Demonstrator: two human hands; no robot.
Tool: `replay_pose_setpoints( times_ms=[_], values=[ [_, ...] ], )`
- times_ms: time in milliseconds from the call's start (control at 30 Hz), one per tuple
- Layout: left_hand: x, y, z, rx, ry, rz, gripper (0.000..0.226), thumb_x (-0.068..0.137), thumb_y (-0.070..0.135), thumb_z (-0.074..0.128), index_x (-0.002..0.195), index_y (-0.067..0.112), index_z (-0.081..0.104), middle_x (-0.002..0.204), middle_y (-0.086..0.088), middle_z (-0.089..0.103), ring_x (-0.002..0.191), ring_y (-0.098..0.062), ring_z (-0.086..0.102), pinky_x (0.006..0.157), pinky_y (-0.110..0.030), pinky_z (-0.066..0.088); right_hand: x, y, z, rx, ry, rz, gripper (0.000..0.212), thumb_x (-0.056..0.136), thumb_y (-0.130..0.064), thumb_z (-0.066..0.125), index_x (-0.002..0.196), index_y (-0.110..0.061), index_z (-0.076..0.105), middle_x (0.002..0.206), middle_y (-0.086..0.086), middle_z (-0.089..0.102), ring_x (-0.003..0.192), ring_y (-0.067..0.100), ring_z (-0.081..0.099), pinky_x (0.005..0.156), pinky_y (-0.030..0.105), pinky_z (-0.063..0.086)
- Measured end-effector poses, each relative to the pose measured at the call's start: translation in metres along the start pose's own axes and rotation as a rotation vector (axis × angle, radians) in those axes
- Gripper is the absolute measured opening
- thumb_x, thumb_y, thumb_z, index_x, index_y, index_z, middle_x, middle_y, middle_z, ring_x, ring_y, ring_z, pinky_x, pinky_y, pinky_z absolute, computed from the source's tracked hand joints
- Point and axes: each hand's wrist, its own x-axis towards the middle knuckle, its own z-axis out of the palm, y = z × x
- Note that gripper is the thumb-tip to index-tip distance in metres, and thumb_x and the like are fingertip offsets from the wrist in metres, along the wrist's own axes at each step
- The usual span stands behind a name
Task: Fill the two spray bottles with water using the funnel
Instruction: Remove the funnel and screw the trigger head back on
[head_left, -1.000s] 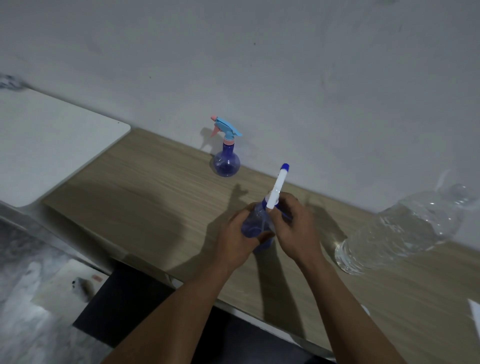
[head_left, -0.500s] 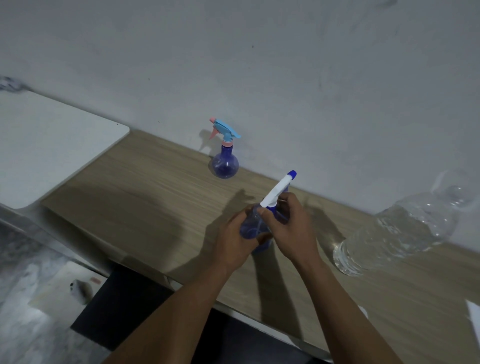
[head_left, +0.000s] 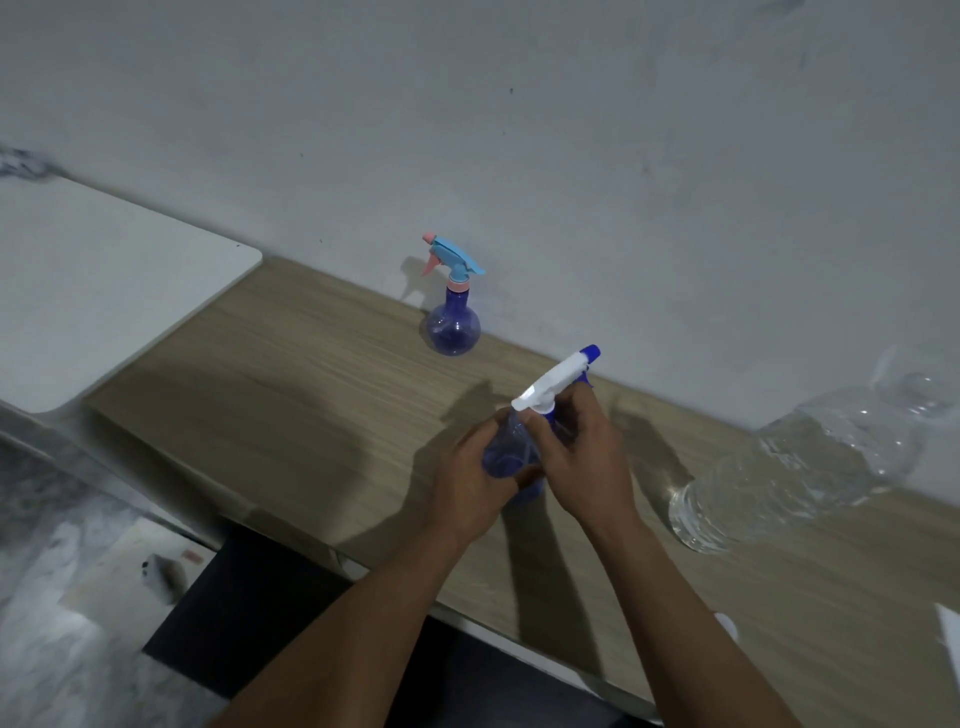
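Note:
A round blue spray bottle (head_left: 511, 452) stands on the wooden table (head_left: 291, 374) in front of me. My left hand (head_left: 475, 480) is wrapped around its body. My right hand (head_left: 576, 457) grips the collar of its white spray head (head_left: 558, 379), whose blue nozzle points up and to the right. A second blue bottle with a light-blue and pink spray head (head_left: 452, 312) stands by the wall, apart from both hands. A large clear water bottle (head_left: 810, 457) leans at the right. No funnel is in view.
A white tabletop (head_left: 104, 291) adjoins the wooden one at the left. The wall runs close behind the bottles. A white object (head_left: 948, 634) lies at the right edge. Below the table's front edge there is marbled floor and a dark mat.
The white spray head has turned in my right hand, its nozzle swinging from nearly upright to slanting right. My left hand stays on the bottle's body.

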Motion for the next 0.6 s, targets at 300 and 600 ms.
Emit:
replay_pose_setpoints(
  times_ms=[300, 600],
  values=[
    [0.0032, -0.0094, -0.0008, 0.054, -0.01, -0.01, 0.06, 0.077, 0.023, 0.086, 0.13, 0.035, 0.062, 0.124, 0.006, 0.07, 0.115, -0.016, 0.067, 0.096, -0.041, 0.056, -0.005, 0.0032, -0.0001, 0.015, -0.011, -0.035, 0.003, 0.095, -0.021, 0.064, 0.096, -0.022, 0.061, 0.083, -0.006, 0.067, 0.076, 0.011, 0.065, 0.068, 0.031, 0.053],
    [0.0012, -0.0057, -0.0001, 0.052, -0.005, -0.01, 0.06, 0.074, 0.03, 0.087, 0.129, 0.035, 0.062, 0.117, 0.008, 0.072, 0.109, -0.014, 0.07, 0.094, -0.046, 0.058, -0.0082, 0.0047, 0.0053, 0.13, 0.026, 0.008, 0.01, 0.095, -0.021, 0.066, 0.105, -0.019, 0.067, 0.093, -0.006, 0.073, 0.089, 0.009, 0.07, 0.077, 0.029, 0.053]
  ],
)
